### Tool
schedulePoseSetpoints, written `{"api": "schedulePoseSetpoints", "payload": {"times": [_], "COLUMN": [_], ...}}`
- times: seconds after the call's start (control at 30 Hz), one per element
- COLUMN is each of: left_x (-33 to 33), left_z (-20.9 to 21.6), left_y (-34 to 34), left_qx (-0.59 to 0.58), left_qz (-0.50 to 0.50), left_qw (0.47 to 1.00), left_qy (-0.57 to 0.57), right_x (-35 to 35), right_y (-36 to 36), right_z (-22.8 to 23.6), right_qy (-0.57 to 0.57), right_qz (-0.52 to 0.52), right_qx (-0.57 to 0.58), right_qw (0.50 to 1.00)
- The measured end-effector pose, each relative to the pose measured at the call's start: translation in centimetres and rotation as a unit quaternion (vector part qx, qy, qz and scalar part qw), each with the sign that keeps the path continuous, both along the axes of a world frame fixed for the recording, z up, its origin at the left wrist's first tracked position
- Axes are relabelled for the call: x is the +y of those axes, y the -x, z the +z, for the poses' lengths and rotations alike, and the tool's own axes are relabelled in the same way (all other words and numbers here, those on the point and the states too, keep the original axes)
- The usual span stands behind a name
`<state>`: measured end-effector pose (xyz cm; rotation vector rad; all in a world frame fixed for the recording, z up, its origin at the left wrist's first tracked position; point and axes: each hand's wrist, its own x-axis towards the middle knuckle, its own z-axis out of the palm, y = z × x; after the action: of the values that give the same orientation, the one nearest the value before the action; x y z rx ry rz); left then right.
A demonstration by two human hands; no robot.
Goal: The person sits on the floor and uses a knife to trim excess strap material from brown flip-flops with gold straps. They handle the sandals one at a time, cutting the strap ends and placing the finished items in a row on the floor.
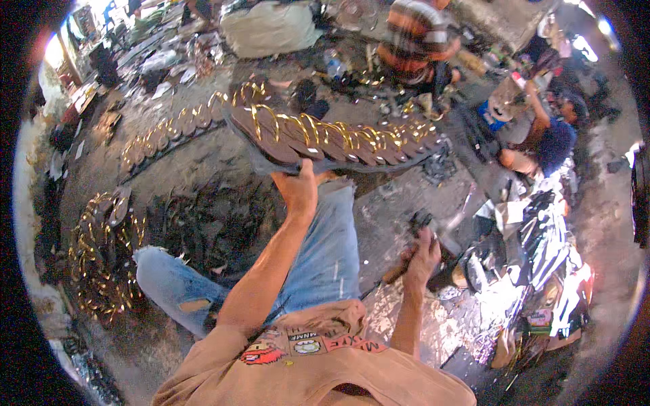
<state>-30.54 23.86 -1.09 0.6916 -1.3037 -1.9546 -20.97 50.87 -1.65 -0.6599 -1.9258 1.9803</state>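
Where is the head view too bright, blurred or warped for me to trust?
Head view: harsh light washes out the floor clutter at lower right; the striped top of the person at top looks smeared; fisheye bending grows toward the dark rim; the row of brown sandals by the left hand reads clearly enough.

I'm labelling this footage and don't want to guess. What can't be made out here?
Head view:
Left hand: its fingertips are hidden at the near edge of the row of brown gold-strapped sandals.
Right hand: blurred, so whether it grips the dark object by its fingers is unclear.
Person in the striped top: blurred, upper part cut off by the top edge.
Gold-strapped pile: too small and tangled to count.
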Motion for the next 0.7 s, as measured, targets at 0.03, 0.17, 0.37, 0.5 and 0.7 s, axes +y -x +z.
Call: {"api": "schedulePoseSetpoints", "payload": {"times": [0.03,0.17,0.37,0.5,0.7], "left_x": [-0.2,-2.2,-8.1,-9.9,-10.7], "left_z": [-2.2,-8.2,-4.5,-3.4,-3.7], "left_y": [-1.6,-5.7,-10.0,-10.4,-11.7], "left_qx": [-0.024,-0.074,-0.133,-0.343,-0.370], "left_qz": [-0.017,-0.050,-0.121,-0.189,-0.218], "left_qw": [0.999,0.982,0.965,0.920,0.902], "left_qy": [-0.025,-0.169,-0.192,0.013,0.045], "right_x": [-2.6,-9.1,-14.5,-14.9,-15.1], "right_y": [0.9,1.5,0.6,0.1,-3.5], "right_z": [0.3,-3.4,-4.1,-4.1,-3.2], "right_qy": [0.052,0.097,0.069,-0.002,-0.074], "right_qz": [0.075,0.268,0.408,0.528,0.584], "right_qx": [0.010,-0.073,-0.085,-0.184,-0.282], "right_qw": [0.996,0.956,0.906,0.829,0.757]}}
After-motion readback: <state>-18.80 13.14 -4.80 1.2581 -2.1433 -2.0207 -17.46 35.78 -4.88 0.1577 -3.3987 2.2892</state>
